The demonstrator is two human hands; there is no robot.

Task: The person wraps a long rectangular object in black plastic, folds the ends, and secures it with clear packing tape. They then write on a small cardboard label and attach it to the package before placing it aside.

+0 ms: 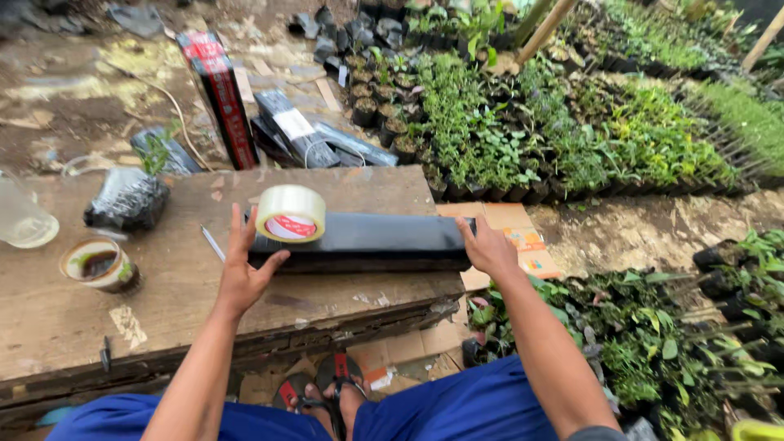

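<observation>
A long black box-shaped package lies across the right part of a wooden table. My left hand is spread against its left end, fingers apart. On that same end, just above my fingers, stands a roll of clear packing tape with a red core label. My right hand presses the right end of the package, which reaches the table's edge.
On the table's left are a seedling in a black bag, a paper cup, a clear plastic container and a pen. More black packages lean on the ground behind. Rows of potted seedlings fill the right.
</observation>
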